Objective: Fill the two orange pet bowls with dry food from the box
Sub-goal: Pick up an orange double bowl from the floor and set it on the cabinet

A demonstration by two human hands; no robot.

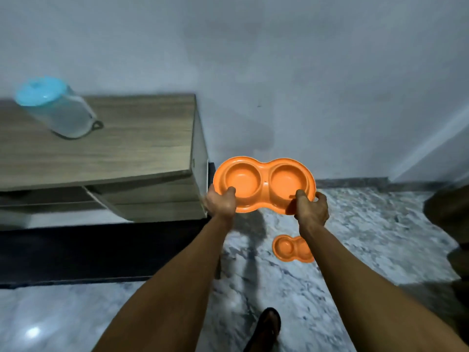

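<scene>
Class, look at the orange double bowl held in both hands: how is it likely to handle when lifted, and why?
The orange double bowl probably stays stiff: gripped only at its near rim by the left hand and right hand, it shows no sag. It looks like thin moulded plastic with both wells empty, so likely light. Its smooth glossy surface may be slightly slippery.

Wooden surface [142, 138] by the wall

A clear jug [58, 110] with a blue lid is standing on it; marbled floor [368, 237] is lying beside it.
</scene>
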